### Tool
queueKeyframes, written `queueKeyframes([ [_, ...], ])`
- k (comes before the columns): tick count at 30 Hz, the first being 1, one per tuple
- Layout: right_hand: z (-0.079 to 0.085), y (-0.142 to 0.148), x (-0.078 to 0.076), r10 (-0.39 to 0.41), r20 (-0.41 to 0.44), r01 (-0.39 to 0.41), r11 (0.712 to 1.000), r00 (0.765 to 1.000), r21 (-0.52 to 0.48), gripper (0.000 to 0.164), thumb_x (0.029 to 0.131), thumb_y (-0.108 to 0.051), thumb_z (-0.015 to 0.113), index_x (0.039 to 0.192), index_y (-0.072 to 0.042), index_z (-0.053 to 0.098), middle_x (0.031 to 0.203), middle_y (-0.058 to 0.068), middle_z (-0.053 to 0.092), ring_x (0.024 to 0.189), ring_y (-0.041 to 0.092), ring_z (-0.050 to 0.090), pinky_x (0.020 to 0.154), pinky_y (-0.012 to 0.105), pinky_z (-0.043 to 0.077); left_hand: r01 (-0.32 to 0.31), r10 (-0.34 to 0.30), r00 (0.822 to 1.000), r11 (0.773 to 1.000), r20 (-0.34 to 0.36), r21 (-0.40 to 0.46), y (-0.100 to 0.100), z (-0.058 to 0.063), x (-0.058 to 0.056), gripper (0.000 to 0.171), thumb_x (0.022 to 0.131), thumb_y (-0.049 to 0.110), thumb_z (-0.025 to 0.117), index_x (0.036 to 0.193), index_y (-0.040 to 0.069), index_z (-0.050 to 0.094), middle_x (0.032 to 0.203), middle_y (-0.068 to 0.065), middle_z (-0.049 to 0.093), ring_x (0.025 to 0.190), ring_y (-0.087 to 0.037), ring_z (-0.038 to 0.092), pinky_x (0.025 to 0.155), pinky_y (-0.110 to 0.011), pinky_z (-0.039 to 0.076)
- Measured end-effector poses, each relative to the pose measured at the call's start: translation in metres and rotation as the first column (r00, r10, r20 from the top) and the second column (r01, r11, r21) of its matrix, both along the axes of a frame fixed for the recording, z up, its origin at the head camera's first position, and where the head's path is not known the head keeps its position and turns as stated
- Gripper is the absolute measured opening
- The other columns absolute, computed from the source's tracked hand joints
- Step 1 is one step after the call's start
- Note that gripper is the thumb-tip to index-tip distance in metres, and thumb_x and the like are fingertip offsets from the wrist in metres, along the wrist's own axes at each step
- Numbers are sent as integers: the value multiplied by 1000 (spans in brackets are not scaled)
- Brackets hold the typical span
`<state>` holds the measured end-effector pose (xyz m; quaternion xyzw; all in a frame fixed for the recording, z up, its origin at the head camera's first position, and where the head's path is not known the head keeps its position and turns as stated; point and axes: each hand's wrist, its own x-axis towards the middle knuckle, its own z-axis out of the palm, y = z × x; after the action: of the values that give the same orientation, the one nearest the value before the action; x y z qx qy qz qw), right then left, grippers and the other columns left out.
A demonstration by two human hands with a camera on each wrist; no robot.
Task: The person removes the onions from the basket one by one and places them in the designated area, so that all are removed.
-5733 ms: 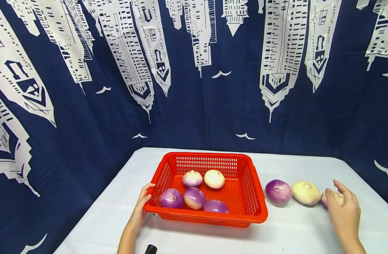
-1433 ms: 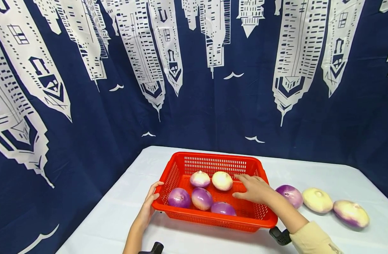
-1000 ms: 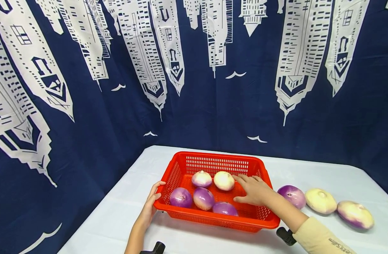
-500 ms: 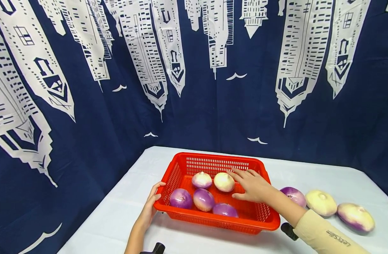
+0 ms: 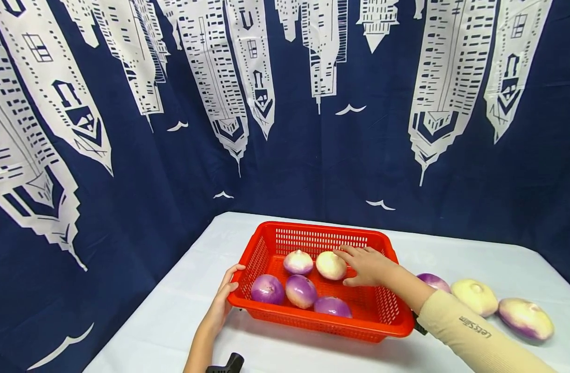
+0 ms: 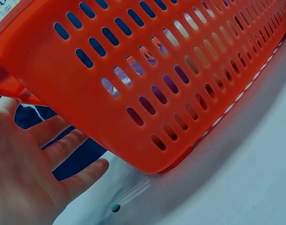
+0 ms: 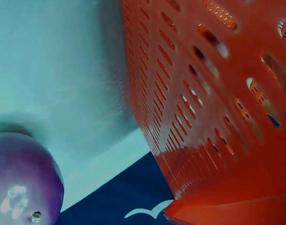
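A red slotted plastic basket (image 5: 313, 318) holds several purple and pale onions. My left hand (image 5: 219, 305) grips its left rim with thumb and fingers; in the left wrist view the left hand (image 6: 30, 159) lies against the basket corner (image 6: 54, 79), lower fingers spread below the rim. Over the basket's right side my right hand (image 5: 369, 265) reaches in, fingers extended. Its fingertips touch or hover by a pale onion (image 5: 330, 266); which, I cannot tell. From the right wrist, the basket wall (image 7: 255, 161) hides that hand.
Three onions stand on the white table right of the basket: a purple one (image 5: 433, 281) partly behind my right forearm, a pale yellow one (image 5: 473, 296) and a purple-white one (image 5: 526, 317). A navy curtain (image 5: 285, 171) with white buildings hangs behind.
My right hand has left the rightmost table onion and moved left into the basket; its fingers have lately shifted to the pale onion. My left hand stays on the rim.
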<state>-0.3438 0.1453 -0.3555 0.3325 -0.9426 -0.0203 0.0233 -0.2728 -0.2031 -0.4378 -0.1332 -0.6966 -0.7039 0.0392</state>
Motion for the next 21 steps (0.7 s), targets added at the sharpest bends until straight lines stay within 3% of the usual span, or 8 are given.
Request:
queueKeyframes([
  [3, 6, 3, -1, -12, 34, 12, 1000, 999, -1, 71, 75, -40, 65, 134, -9, 40, 135, 17, 44, 124, 34, 42, 98, 56, 31, 10, -10, 1000, 1000, -6, -2, -1, 0, -1, 46, 84, 22, 34, 129, 14, 33, 130, -12, 32, 111, -15, 43, 91, -35, 36],
  [7, 28, 6, -1, -43, 80, 43, 999, 996, -5, 69, 76, -40, 63, 134, -9, 42, 135, 18, 43, 124, 35, 42, 100, 57, 29, 1, -1, 1000, 1000, 18, 5, -2, 2, -1, 48, 82, 22, 35, 129, 11, 31, 132, -13, 31, 112, -19, 42, 92, -36, 35],
  [12, 51, 5, -4, -75, 31, 78, 991, 997, -106, 67, 79, -42, 60, 135, -10, 41, 135, 18, 43, 122, 37, 44, 99, 58, 29, -27, 27, 999, 1000, 26, 7, -3, 7, 0, 48, 82, 18, 32, 129, 8, 30, 131, -14, 32, 111, -22, 41, 91, -37, 34],
  [16, 47, 0, -11, -90, -21, 83, 973, 996, -217, 69, 81, -43, 58, 136, -8, 39, 135, 19, 43, 121, 38, 45, 96, 58, 32, -21, 21, 1000, 1000, 17, 13, -2, 7, -1, 47, 83, 17, 31, 129, 8, 30, 128, -10, 34, 109, -18, 44, 91, -37, 33],
  [21, 28, -8, -20, -116, 33, 120, 944, 993, -309, 69, 81, -43, 58, 136, -5, 38, 134, 21, 43, 122, 38, 43, 96, 60, 31, -10, 10, 1000, 1000, 19, 17, 1, 4, 0, 47, 83, 17, 31, 129, 6, 29, 126, -8, 35, 108, -17, 46, 90, -37, 33],
])
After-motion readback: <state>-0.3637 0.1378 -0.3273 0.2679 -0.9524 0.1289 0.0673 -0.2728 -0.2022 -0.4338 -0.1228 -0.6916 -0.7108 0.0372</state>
